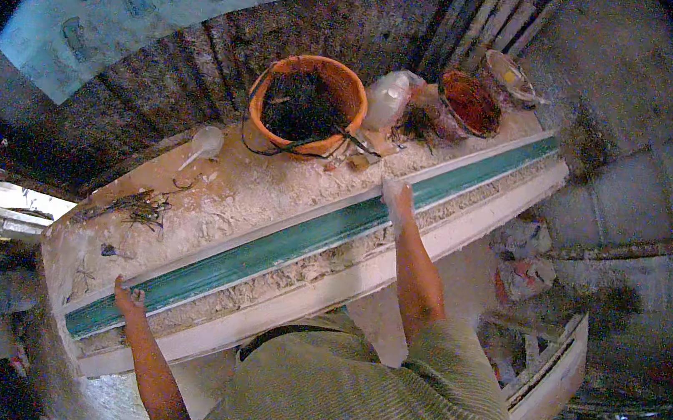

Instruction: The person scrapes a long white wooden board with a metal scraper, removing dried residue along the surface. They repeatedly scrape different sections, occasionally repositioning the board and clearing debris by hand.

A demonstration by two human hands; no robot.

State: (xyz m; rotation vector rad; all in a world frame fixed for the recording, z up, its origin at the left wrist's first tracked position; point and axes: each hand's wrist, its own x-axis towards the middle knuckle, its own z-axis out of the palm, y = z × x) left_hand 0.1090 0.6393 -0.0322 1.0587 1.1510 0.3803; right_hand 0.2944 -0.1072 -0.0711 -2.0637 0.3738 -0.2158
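Note:
A long, straight, green channel-shaped mould [291,236] with pale edges lies slantwise across the work table, from near left to far right. My left hand [129,300] is at its near-left end, fingers closed on the far edge and thumb apart on the green face. Farther right, my right hand [396,201], coated in white powder or plaster, reaches across the mould. Its fingers bend over the far edge; the fingertips are partly hidden. Along the near side of the mould runs a strip of crumbly pale plaster [295,270].
The plaster-covered table [218,216] holds an orange bucket [356,99] of dark fibre, a white scoop [207,142], a clear plastic bag [388,99], a reddish bowl [472,101] and a pale basin [508,76]. A dark fibre bundle [139,207] lies left. Long boards [494,19] lean behind.

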